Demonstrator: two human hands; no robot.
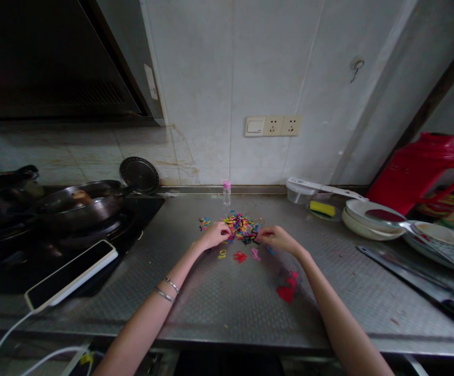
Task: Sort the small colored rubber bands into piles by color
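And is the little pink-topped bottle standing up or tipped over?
Standing up: the bottle is upright on the counter, its pink top uppermost.

view: head-worn | from: behind and above the counter's (203, 313) near edge, close in | facing: forward and down | frame: near edge low, far edge about mid-height, wall (199, 62) above

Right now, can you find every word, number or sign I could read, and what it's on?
None can be read.
Label on the jar by the red flask: too blurred.
Marks on the white handle: too small to read.
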